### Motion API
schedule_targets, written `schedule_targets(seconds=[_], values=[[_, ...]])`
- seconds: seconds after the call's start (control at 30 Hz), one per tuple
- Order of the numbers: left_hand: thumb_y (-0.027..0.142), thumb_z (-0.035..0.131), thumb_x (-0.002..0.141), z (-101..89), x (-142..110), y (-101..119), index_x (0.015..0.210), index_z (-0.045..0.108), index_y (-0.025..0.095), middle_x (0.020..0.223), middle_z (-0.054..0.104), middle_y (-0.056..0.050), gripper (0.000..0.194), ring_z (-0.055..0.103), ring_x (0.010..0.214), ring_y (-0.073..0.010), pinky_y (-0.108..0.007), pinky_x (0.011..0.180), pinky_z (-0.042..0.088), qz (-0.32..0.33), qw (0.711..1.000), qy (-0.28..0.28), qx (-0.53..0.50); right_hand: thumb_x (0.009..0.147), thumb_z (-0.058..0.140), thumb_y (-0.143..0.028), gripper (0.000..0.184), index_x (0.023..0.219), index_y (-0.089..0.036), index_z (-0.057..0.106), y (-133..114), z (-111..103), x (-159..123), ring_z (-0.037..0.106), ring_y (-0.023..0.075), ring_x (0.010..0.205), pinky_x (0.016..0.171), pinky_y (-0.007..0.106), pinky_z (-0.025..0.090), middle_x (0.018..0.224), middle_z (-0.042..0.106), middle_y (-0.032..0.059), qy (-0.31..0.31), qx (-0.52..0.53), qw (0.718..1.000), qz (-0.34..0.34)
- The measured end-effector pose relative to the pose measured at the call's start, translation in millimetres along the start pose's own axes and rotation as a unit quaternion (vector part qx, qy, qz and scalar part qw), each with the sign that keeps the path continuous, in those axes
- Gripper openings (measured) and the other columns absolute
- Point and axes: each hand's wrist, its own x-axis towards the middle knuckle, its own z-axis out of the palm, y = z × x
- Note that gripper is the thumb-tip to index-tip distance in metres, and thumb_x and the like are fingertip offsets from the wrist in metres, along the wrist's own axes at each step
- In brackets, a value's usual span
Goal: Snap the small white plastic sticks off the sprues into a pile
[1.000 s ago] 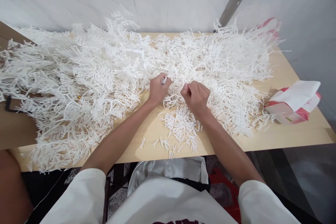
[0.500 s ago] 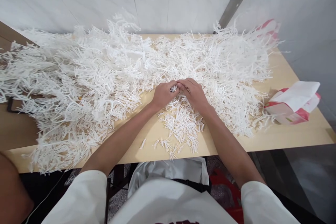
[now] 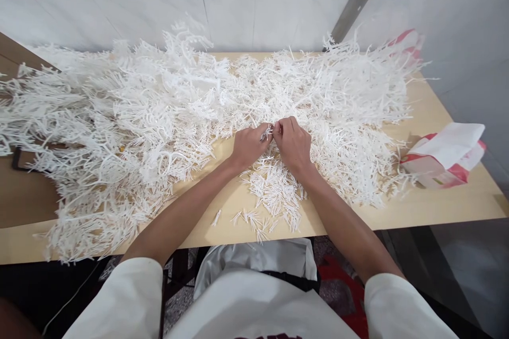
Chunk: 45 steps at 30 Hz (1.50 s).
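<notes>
In the curled fingers of the left hand (image 3: pixel 249 148), a white sprig (image 3: pixel 266 133) is clasped; just beside, the right hand (image 3: pixel 293 144) is held with fingers together, any grip hidden. White pieces (image 3: pixel 274 185) are strewn nearer on the surface (image 3: pixel 433 206).

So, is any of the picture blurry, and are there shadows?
In the head view, the white strands look hazy along their back edge, and the pink-and-white packet behind them looks smudgy; in that same view, the left hand and right hand look clearer, with soft shading on the table near them.
</notes>
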Motion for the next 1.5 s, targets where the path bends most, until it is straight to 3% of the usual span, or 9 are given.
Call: schedule_targets(seconds=[0.2, 0.37, 0.47, 0.63, 0.87, 1.07, 1.27, 1.37, 1.5], values=[[0.034, 0.047, 0.088, -6.4, 5, -2, 0.088, 0.063, 0.021, 0.060, 0.059, 0.002, 0.020, 0.049, 0.053, -0.0125, -0.026, 0.060, 0.033, -0.079, 0.995, 0.027, -0.056, 0.097, 0.037, -0.031, 0.029, 0.085, -0.018, 0.060, 12, -5, 4, 0.050, 0.0105, 0.063, 0.054, 0.026, 0.034, 0.079, 0.061, 0.0035, 0.006, 0.072, 0.995, 0.064], [0.035, 0.045, 0.089, -10.7, 7, 2, 0.091, 0.065, 0.021, 0.069, 0.064, 0.000, 0.025, 0.054, 0.059, -0.0125, -0.026, 0.064, 0.037, -0.062, 0.992, 0.007, -0.113, 0.097, 0.039, -0.040, 0.030, 0.109, -0.024, 0.062, 21, -7, 7, 0.061, 0.0142, 0.091, 0.076, 0.030, 0.049, 0.110, 0.065, 0.0058, -0.041, 0.234, 0.968, 0.075], [0.035, 0.045, 0.089, -10.2, 7, 2, 0.092, 0.064, 0.022, 0.069, 0.064, 0.000, 0.023, 0.054, 0.059, -0.0124, -0.026, 0.063, 0.037, -0.051, 0.992, -0.002, -0.119, 0.096, 0.040, -0.044, 0.032, 0.108, -0.025, 0.063, 21, -7, 8, 0.061, 0.0148, 0.099, 0.084, 0.032, 0.048, 0.108, 0.066, 0.0044, -0.078, 0.278, 0.956, 0.053], [0.037, 0.044, 0.089, -5.4, 4, 2, 0.080, 0.061, 0.022, 0.058, 0.055, 0.002, 0.025, 0.046, 0.053, -0.0120, -0.026, 0.058, 0.030, -0.010, 0.998, -0.003, -0.066, 0.097, 0.039, -0.043, 0.033, 0.087, -0.021, 0.063, 18, -7, 7, 0.057, 0.0121, 0.074, 0.066, 0.027, 0.042, 0.083, 0.065, 0.0022, -0.120, 0.201, 0.972, -0.009], [0.040, 0.050, 0.087, 1.3, 0, 2, 0.076, 0.056, 0.021, 0.051, 0.046, 0.002, 0.022, 0.041, 0.051, -0.0129, -0.027, 0.055, 0.022, -0.031, 0.999, 0.016, 0.016, 0.097, 0.035, -0.027, 0.036, 0.068, -0.019, 0.055, 8, -3, 1, 0.044, 0.0107, 0.057, 0.055, 0.029, 0.026, 0.063, 0.056, 0.0008, -0.011, 0.002, 1.000, -0.027], [0.033, 0.049, 0.087, -8.3, 8, -2, 0.073, 0.054, 0.020, 0.057, 0.050, 0.003, 0.019, 0.041, 0.051, -0.0107, -0.027, 0.056, 0.028, -0.082, 0.993, 0.038, -0.078, 0.097, 0.034, -0.030, 0.035, 0.071, -0.020, 0.055, 8, -6, 0, 0.044, 0.0104, 0.057, 0.053, 0.027, 0.030, 0.066, 0.057, 0.0006, 0.025, 0.054, 0.997, 0.046], [0.035, 0.049, 0.089, -9.8, 9, -2, 0.108, 0.059, 0.022, 0.106, 0.068, -0.003, 0.025, 0.061, 0.079, -0.0126, -0.026, 0.072, 0.045, -0.050, 0.980, 0.014, -0.192, 0.098, 0.033, -0.043, 0.036, 0.117, -0.026, 0.058, 15, -7, 4, 0.059, 0.0167, 0.098, 0.078, 0.033, 0.049, 0.117, 0.059, 0.0079, -0.053, 0.230, 0.969, 0.074], [0.032, 0.052, 0.088, -8.4, 8, -4, 0.123, 0.052, 0.024, 0.125, 0.061, -0.005, 0.036, 0.063, 0.096, -0.0148, -0.025, 0.077, 0.048, -0.022, 0.970, -0.004, -0.241, 0.097, 0.036, -0.045, 0.035, 0.115, -0.027, 0.060, 15, -7, 7, 0.058, 0.0162, 0.105, 0.085, 0.033, 0.050, 0.113, 0.061, 0.0061, -0.058, 0.283, 0.956, 0.058], [0.031, 0.054, 0.086, -10.3, 7, -2, 0.133, 0.042, 0.025, 0.115, 0.064, -0.007, 0.049, 0.064, 0.078, -0.0127, -0.025, 0.063, 0.047, -0.026, 0.960, -0.049, -0.273, 0.095, 0.043, -0.045, 0.030, 0.098, -0.024, 0.064, 15, -8, 8, 0.059, 0.0147, 0.095, 0.087, 0.032, 0.047, 0.097, 0.067, 0.0030, -0.096, 0.301, 0.949, -0.010]])
